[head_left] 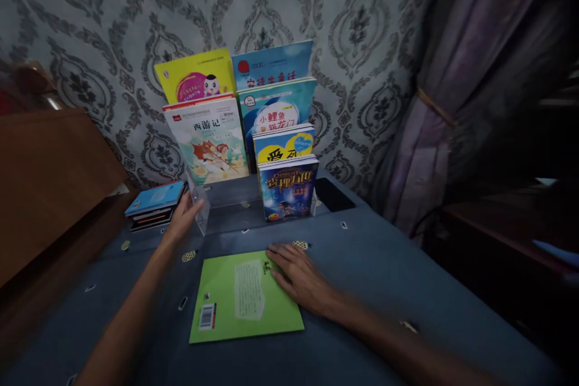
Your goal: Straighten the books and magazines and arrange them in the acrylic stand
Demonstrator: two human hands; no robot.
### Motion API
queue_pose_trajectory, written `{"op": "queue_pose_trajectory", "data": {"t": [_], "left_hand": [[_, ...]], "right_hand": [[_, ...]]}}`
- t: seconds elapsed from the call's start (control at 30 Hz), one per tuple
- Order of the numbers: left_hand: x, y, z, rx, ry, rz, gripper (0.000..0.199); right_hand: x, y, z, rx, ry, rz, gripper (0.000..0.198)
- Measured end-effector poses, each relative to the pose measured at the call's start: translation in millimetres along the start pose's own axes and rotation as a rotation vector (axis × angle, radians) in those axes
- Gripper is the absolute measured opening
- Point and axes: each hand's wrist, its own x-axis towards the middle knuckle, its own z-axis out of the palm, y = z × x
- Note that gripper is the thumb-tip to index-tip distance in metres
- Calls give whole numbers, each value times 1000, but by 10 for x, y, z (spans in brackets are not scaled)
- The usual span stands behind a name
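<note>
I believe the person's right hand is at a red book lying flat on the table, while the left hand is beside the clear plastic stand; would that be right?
Not quite: the book is green, not red, as the head view shows. The right hand is at it, and the left hand is beside the clear plastic stand.

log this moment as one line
left hand: touching clear stand | right hand: flat on green book | white book: standing farther back
</note>
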Motion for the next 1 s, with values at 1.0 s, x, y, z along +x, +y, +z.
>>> {"op": "queue_pose_trajectory", "data": {"t": [1.0], "left_hand": [[-1614,-41,-406,904,-878,452,55]], "right_hand": [[-240,-226,-182,-78,-14,81,28]]}}
